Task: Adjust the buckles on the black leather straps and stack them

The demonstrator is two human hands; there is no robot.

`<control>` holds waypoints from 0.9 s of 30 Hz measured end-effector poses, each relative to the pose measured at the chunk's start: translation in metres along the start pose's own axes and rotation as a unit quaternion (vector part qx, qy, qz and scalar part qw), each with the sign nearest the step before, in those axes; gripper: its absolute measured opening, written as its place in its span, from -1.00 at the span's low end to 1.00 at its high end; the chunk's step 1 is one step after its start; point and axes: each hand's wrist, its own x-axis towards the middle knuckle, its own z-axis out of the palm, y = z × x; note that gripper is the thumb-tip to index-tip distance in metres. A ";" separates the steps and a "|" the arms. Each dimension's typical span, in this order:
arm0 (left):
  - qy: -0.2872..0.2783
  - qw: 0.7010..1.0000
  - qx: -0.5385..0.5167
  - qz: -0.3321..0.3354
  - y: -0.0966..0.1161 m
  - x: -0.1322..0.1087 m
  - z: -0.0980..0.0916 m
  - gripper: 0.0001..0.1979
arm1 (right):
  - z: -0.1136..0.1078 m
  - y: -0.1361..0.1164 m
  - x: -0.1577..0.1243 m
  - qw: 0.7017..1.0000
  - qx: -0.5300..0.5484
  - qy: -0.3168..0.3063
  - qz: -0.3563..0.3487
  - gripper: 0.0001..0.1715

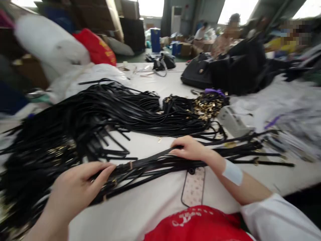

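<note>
One black strap with a gold-coloured fitting runs between my two hands, above several more straps lying side by side. My left hand pinches it near its buckle end, thumb against fingers. Further right, my right hand grips the same strap between thumb and bent fingers. Behind both hands spreads a big heap of black straps, with a cluster of gold metal clasps at its right end. Under the straps, a phone in a patterned case lies on the white table.
A grey-white box stands right of the clasps. Black bags sit at the back right, beside clear plastic wrapping. White and red sacks are at the back left. Other people work in the background.
</note>
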 end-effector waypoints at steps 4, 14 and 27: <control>-0.093 0.987 0.093 -0.093 -0.021 0.001 -0.009 -0.65 | 0.000 0.059 -0.016 0.994 -0.044 -0.055 0.081 -0.48; -0.084 0.982 0.115 -0.123 -0.042 0.014 0.043 -0.74 | 0.030 0.105 -0.028 0.991 -0.094 0.089 0.029 -0.70; -0.014 0.998 0.046 -0.030 -0.014 0.128 0.070 -0.72 | 0.053 0.023 -0.035 1.000 -0.016 -0.009 0.007 -0.68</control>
